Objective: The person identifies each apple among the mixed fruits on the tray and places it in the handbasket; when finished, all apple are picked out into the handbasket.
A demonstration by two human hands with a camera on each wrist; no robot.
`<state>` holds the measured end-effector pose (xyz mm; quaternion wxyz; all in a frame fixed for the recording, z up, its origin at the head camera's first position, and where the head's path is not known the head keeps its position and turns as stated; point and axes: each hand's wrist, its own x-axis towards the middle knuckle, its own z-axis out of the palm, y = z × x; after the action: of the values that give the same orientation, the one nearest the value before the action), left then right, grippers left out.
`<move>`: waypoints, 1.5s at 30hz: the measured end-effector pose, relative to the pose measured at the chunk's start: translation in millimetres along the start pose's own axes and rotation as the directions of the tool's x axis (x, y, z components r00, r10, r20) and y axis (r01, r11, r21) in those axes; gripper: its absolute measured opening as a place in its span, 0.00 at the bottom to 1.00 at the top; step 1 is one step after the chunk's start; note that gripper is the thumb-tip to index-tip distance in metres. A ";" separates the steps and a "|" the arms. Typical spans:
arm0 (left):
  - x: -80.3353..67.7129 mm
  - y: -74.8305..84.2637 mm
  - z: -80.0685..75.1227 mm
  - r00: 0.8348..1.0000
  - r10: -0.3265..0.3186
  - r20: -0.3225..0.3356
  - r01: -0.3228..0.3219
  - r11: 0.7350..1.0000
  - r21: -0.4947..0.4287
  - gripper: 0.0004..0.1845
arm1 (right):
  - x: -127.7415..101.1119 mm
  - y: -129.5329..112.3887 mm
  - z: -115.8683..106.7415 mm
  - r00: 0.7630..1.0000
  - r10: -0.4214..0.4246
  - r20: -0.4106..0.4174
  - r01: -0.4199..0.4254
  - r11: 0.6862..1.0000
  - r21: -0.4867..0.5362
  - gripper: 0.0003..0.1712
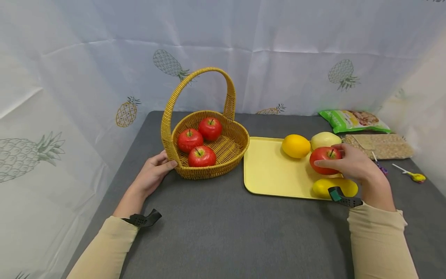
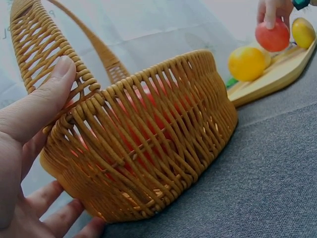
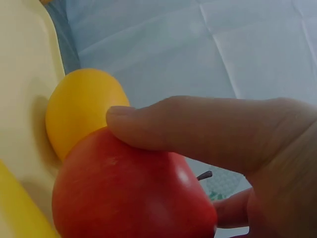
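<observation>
My right hand (image 1: 348,162) grips a red apple (image 1: 324,159) over the right side of the yellow tray (image 1: 271,170); close up, thumb and fingers wrap the apple (image 3: 129,193). My left hand (image 1: 153,172) holds the left wall of the wicker basket (image 1: 230,149), thumb on its rim (image 2: 74,99). Three red apples (image 1: 201,140) lie inside the basket. A round yellow fruit (image 1: 295,145), a pale yellow fruit (image 1: 325,138) and another yellow fruit (image 1: 334,187) sit on the tray.
A green snack bag (image 1: 353,120), a clear packet of grains (image 1: 381,146) and a lollipop (image 1: 414,176) lie at the back right of the grey table (image 1: 216,224). Pineapple-print cloth walls surround the table on three sides.
</observation>
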<state>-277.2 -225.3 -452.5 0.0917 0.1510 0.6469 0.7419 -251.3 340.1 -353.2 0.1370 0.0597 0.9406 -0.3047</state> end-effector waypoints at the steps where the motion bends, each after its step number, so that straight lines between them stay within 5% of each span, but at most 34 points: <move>1: 0.1 0.3 0.0 1.000 -0.001 0.001 0.001 1.000 0.001 0.16 | -0.5 -1.1 -0.3 1.000 -0.010 -0.013 0.010 1.000 0.005 0.66; 10: 1.7 2.4 -0.7 1.000 0.003 -0.002 -0.003 1.000 0.010 0.13 | -5.4 -14.4 -1.0 0.994 -0.062 -0.094 0.065 0.997 0.031 0.66; 16: 2.5 2.0 -1.7 1.000 0.009 -0.001 -0.009 1.000 0.026 0.17 | -7.3 -25.7 2.5 0.992 -0.107 -0.063 0.112 0.990 0.081 0.60; 33: -6.3 -1.0 -2.0 1.000 0.011 -0.023 -0.011 1.000 0.027 0.12 | -9.2 -73.6 40.5 0.952 -0.294 -0.089 0.302 0.949 0.091 0.53; 39: -4.9 -2.4 0.0 1.000 0.014 -0.009 -0.014 1.000 0.017 0.17 | -14.5 -81.2 48.6 0.946 -0.316 -0.074 0.324 0.924 0.201 0.48; 45: -2.7 -1.9 1.2 1.000 0.024 0.006 -0.025 1.000 0.019 0.19 | -7.4 -89.0 59.4 0.935 -0.353 -0.022 0.336 0.868 0.366 0.41</move>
<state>-274.4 -224.8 -454.5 0.0831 0.1620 0.6517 0.7363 -248.5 233.1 -347.6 0.0882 -0.0916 0.8599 -0.4943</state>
